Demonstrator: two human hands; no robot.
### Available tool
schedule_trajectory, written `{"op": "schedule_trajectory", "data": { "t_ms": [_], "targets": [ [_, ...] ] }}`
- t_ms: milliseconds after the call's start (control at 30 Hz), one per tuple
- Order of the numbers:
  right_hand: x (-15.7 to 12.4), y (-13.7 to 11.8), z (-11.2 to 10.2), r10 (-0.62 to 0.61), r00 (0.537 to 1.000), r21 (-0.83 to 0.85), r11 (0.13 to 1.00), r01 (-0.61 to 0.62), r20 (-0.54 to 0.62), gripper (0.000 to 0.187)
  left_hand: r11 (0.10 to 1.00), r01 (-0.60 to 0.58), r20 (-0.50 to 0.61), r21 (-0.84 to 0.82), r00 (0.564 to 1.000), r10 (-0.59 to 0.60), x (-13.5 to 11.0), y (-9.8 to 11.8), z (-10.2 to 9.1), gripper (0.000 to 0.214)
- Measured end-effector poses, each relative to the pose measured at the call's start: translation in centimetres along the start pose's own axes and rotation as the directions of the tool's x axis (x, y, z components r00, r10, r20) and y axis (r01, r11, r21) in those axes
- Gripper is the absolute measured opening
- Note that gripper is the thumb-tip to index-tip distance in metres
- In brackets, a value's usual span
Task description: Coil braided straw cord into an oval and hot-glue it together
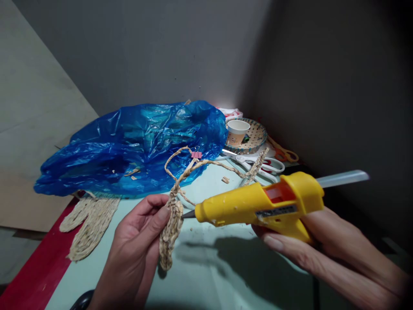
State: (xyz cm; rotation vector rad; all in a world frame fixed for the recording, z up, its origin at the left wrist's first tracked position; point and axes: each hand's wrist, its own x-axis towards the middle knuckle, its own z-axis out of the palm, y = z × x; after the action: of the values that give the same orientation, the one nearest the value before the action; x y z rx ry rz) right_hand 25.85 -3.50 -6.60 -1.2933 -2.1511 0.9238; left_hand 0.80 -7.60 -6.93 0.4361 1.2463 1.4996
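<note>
My left hand [137, 241] pinches a small piece of braided straw [171, 228] between thumb and fingers, holding it upright above the pale green table [209, 267]. A long braided cord [206, 165] trails from its top, with a pink binder clip [196, 154] on it. My right hand [309, 247] grips a yellow hot glue gun [261, 204]. Its metal nozzle touches the side of the straw piece. A clear glue stick [342, 178] pokes out of the gun's back.
A blue plastic bag [129, 146] lies at the back left, with a flat woven straw piece [88, 224] in front of it. A woven tray [253, 137] holds a paper cup [238, 131]. Two scissors [267, 165] lie by the grey wall. A red edge [35, 275] borders the table.
</note>
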Motion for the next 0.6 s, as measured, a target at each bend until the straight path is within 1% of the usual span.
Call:
{"op": "schedule_trajectory", "data": {
  "t_ms": [67,200,267,367,467,567,600],
  "targets": [
    [0.1,-0.4,-0.1,-0.026,1.0,-0.008,1.0,0.026,0.009,0.033,1.0,0.003,0.0,-0.006,1.0,-0.003,0.0,0.0,-0.1,0.026],
    [0.1,-0.9,0.0,-0.035,0.999,-0.05,0.998,0.036,0.029,0.035,1.0,0.019,0.013,-0.017,1.0,-0.018,0.0,0.0,-0.2,0.021],
    [-0.1,-0.8,0.2,-0.014,1.0,-0.081,0.997,0.016,0.024,0.037,1.0,0.022,0.018,-0.016,1.0,-0.022,0.1,-0.1,-0.2,0.02],
    [-0.5,-0.2,0.4,0.012,0.999,-0.104,0.995,-0.007,0.045,0.038,0.999,0.015,0.021,-0.029,1.0,-0.015,0.3,-0.2,-0.3,0.021],
    [-0.6,0.2,0.5,-0.001,0.998,-0.093,0.996,0.007,0.065,0.036,0.999,0.024,0.006,-0.047,1.0,-0.024,0.4,-0.2,-0.3,0.023],
    [-0.5,0.3,0.7,-0.04,0.998,-0.074,0.996,0.043,0.05,0.032,0.998,0.04,0.013,-0.048,0.999,-0.04,0.5,-0.2,-0.3,0.023],
    [-0.5,0.2,0.8,-0.047,0.999,-0.063,0.997,0.048,0.02,0.031,0.998,0.038,0.019,-0.053,0.999,-0.037,0.5,-0.2,-0.3,0.023]
  ]
}}
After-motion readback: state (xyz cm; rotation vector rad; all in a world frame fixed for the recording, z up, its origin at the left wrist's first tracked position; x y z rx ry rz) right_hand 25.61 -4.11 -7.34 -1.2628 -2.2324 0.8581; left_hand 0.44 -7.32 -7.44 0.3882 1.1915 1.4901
